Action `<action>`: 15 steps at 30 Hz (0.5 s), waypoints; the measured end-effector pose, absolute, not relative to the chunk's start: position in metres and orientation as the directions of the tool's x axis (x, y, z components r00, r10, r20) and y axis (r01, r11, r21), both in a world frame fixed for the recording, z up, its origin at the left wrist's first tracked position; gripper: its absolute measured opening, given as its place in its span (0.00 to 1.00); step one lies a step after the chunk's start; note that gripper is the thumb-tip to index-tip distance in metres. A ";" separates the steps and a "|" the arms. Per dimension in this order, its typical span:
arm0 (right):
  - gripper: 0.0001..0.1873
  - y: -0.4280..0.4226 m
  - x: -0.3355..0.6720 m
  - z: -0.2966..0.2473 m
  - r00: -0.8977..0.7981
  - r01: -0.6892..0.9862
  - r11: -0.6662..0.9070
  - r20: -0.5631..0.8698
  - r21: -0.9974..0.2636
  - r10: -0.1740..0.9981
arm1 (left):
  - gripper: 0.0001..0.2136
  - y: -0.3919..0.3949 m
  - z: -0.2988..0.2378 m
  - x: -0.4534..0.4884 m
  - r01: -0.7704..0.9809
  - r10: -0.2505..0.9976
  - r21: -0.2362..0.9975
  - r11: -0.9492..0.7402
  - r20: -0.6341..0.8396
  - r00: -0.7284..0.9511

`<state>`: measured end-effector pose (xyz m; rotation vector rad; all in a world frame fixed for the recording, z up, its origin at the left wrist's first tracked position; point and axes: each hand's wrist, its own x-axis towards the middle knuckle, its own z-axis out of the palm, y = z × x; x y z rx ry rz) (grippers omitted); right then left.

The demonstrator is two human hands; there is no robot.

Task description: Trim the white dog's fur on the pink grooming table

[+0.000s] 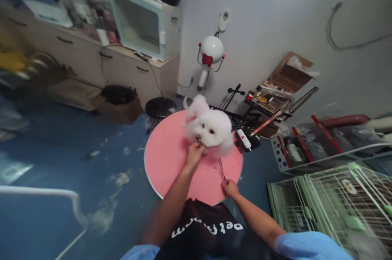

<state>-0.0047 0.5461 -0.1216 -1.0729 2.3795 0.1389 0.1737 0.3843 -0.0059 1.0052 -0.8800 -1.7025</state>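
A fluffy white dog [216,127] is on the round pink table [167,149], its face turned toward me. My left hand [195,155] is closed at the dog's chin, fingers pinched just under its mouth. In my right hand [230,189] is a pair of scissors [222,169], gripped by the handles near the table's front edge. The blades point away from me, below the dog's head, and look slightly apart. Much of the dog's body is hidden behind its head.
Close to the table's right edge is a white bottle [244,139] on a black stand. Wire cages [337,207] and a shelf rack [321,158] stand at right. Behind are a white dryer [212,49] and a glass-fronted cabinet [139,23]. A black stool [161,107] is at the back left.
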 end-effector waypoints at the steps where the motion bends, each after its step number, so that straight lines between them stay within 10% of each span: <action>1: 0.11 0.550 -0.012 -0.119 -0.542 -0.738 0.662 -0.467 -0.134 -0.699 | 0.12 0.378 -0.006 0.182 0.335 -0.948 0.896 -0.291 -0.225 -0.224; 9: 0.20 0.517 -0.105 -0.028 -0.379 -0.917 0.379 -0.027 -0.127 -0.925 | 0.10 0.344 0.008 0.201 0.198 -0.995 0.980 -0.017 -0.036 0.089; 15: 0.15 0.454 -0.132 0.015 0.429 -0.887 -0.415 0.028 0.202 -0.903 | 0.11 0.349 0.039 0.199 0.048 -0.991 0.996 0.069 0.063 0.118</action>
